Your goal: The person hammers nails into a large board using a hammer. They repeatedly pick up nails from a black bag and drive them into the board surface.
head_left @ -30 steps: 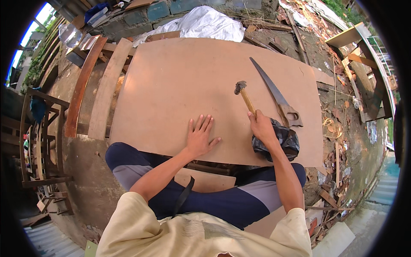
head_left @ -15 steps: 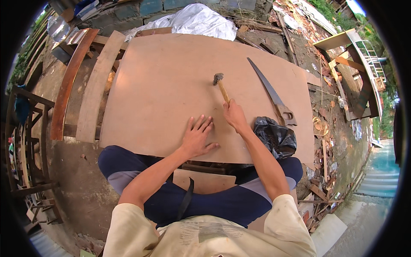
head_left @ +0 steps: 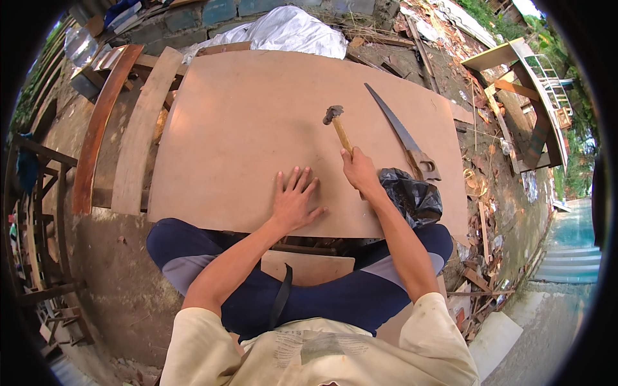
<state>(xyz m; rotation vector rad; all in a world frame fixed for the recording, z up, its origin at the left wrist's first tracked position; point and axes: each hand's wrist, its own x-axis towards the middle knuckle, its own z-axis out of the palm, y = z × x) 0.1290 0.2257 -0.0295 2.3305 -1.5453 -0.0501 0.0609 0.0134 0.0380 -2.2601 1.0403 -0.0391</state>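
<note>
A broad tan board (head_left: 232,128) lies flat before me. My left hand (head_left: 295,202) rests on it palm down near its close edge, fingers spread, holding nothing. Wrapped around the lower part of a wooden handle, my right hand (head_left: 360,170) grips a hammer (head_left: 343,136), whose dark metal head points away from me. The hammer appears lifted over the board, with a soft shadow beneath and to its left. To the right of that hand are a crumpled black plastic bag (head_left: 412,198) and a handsaw (head_left: 400,128) with a wooden handle, both on the board.
Two planks, one reddish (head_left: 103,135) and one pale (head_left: 147,132), lie left of the board. A silvery sheet (head_left: 296,32) is heaped beyond its far edge. Wood scraps and leaves litter the ground at right, near a wooden frame (head_left: 534,106).
The hammer and my right hand have risen slightly off the board, and the shadow has spread. My left hand stays flat in place. The whole view has shifted a little.
</note>
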